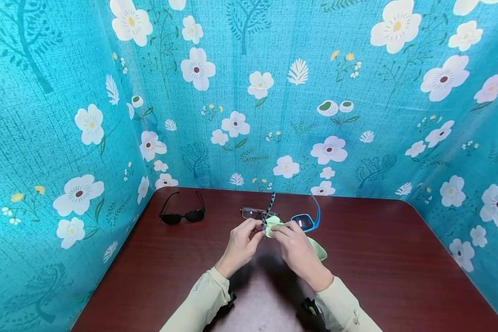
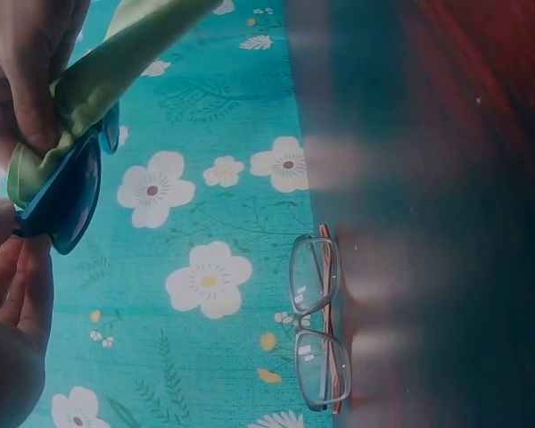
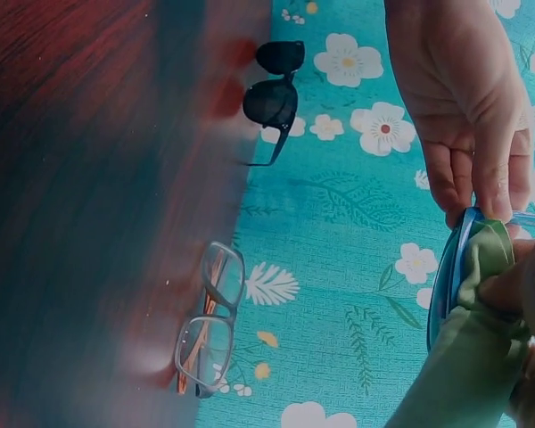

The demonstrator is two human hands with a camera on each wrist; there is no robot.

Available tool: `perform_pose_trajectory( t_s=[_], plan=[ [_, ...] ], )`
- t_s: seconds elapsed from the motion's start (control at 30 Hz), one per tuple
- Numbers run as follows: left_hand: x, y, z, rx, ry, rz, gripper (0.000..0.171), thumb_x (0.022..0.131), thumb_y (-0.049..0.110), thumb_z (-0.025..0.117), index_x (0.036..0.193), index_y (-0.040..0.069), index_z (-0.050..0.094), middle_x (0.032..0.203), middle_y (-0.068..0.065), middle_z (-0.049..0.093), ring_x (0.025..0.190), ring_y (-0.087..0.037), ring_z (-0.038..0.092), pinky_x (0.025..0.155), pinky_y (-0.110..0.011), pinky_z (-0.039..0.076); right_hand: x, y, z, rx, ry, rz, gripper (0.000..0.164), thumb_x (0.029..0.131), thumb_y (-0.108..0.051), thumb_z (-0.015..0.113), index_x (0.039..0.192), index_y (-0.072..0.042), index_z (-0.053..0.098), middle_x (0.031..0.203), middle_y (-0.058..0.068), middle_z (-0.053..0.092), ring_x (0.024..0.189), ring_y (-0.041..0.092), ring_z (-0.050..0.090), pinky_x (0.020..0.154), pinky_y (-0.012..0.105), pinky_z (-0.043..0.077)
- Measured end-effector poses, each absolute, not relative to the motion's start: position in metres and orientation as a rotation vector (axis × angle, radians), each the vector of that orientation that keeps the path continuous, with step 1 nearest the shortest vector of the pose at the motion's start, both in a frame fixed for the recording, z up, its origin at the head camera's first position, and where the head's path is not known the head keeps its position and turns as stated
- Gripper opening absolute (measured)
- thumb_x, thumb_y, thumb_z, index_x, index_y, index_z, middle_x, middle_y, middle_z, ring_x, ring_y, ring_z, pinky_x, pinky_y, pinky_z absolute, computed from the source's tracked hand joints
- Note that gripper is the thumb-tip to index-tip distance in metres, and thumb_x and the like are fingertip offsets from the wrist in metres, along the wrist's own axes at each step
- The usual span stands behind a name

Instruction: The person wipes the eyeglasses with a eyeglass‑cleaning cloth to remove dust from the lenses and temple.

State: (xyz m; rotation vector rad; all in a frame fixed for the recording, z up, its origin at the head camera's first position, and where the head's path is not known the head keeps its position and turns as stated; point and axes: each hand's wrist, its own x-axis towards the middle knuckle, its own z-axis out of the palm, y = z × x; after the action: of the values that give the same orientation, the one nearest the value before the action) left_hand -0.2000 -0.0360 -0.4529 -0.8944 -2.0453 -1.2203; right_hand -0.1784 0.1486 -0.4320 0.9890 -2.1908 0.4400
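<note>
Blue-framed sunglasses [image 1: 303, 222] are held up over the table, their temples pointing away from me. My left hand [image 1: 241, 246] pinches the frame at its left end between thumb and fingers; the right wrist view shows this grip on the blue rim [image 3: 452, 276]. A light green cloth [image 2: 129, 67] is bunched in my right hand [image 1: 295, 246]. Its fingers press the cloth against the lens nearer my left hand, which the cloth partly hides. The cloth's loose end [image 1: 317, 249] hangs out beside the right hand.
Behind the hands, grey-framed eyeglasses [image 2: 323, 321] with clear lenses rest on the dark red table [image 1: 373, 258]. Black sunglasses [image 1: 182, 216] stand at the back left with temples unfolded. A blue flowered curtain [image 1: 232, 92] closes off the back and sides.
</note>
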Motion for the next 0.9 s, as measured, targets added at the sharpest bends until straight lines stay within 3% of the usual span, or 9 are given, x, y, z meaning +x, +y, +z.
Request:
perform_pose_trajectory(
  t_s=[0.53, 0.9],
  plan=[
    [-0.193, -0.033, -0.457, -0.949, -2.067, -1.253, 0.015, 0.085, 0.004, 0.069, 0.099, 0.008, 0.064, 0.085, 0.003, 0.058, 0.072, -0.007, 0.054, 0.063, -0.017, 0.045, -0.178, 0.149, -0.432, 0.849, -2.283, 0.303, 0.030, 0.070, 0.010, 0.070, 0.095, -0.006, 0.073, 0.099, 0.007, 0.067, 0.080, 0.025, 0.051, 0.069, 0.035, 0.046],
    [-0.192, -0.040, -0.444, -0.925, -2.077, -1.210, 0.017, 0.085, 0.005, 0.069, 0.102, 0.003, 0.067, 0.083, 0.002, 0.057, 0.072, -0.007, 0.050, 0.059, -0.017, 0.042, -0.168, 0.157, -0.430, 0.971, -2.322, 0.407, 0.030, 0.071, 0.006, 0.074, 0.097, -0.008, 0.071, 0.097, 0.001, 0.067, 0.081, 0.016, 0.051, 0.070, 0.028, 0.048]
  ],
)
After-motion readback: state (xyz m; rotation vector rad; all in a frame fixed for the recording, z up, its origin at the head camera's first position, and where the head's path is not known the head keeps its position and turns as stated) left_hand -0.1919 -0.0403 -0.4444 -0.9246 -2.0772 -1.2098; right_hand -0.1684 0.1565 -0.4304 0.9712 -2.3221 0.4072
